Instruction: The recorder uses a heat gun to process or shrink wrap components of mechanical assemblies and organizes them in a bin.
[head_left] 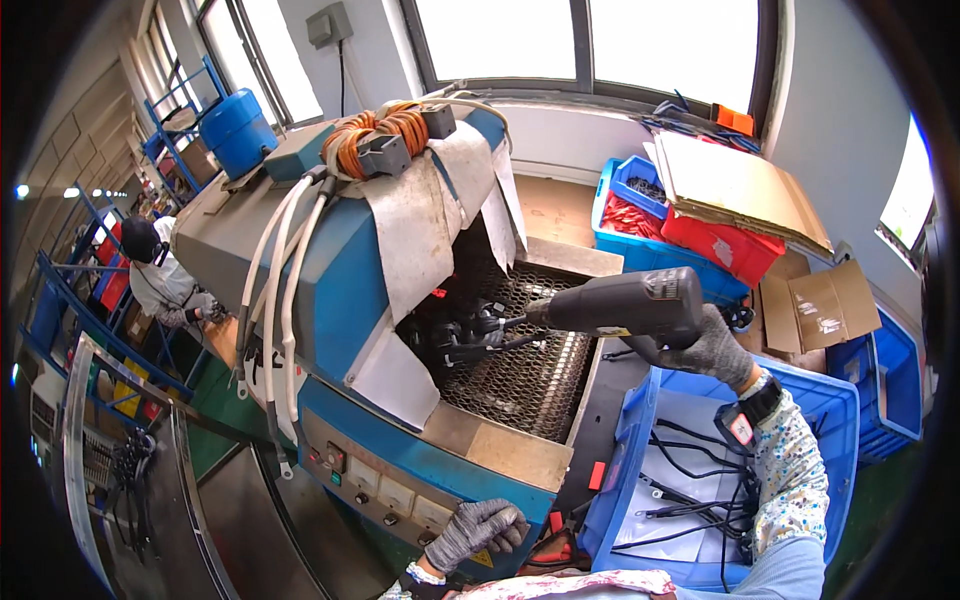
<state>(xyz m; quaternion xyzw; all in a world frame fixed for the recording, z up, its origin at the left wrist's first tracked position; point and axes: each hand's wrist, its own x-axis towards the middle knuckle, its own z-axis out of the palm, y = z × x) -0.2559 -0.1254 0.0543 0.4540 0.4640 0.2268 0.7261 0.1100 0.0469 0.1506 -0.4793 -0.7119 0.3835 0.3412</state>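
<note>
My right hand (712,352), in a grey glove, is closed round a black heat gun (630,303). The gun's nozzle points left, toward a cluster of black cables (465,338) on the metal mesh conveyor (525,390) of a blue and grey tunnel oven (345,275). The cables lie partly in the shade of the oven mouth, under hanging white flaps (410,230). My left hand (478,533), also gloved, rests at the oven's front edge beside the control panel (380,490). Its fingers are loosely stretched, and nothing shows in them.
A blue bin (840,400) holding black cables (690,500) stands under my right forearm. Blue crates (665,255), cardboard (745,190) and an open box (825,305) stand beyond. White cables (290,300) hang over the oven. Another person (165,275) works at far left behind metal frames.
</note>
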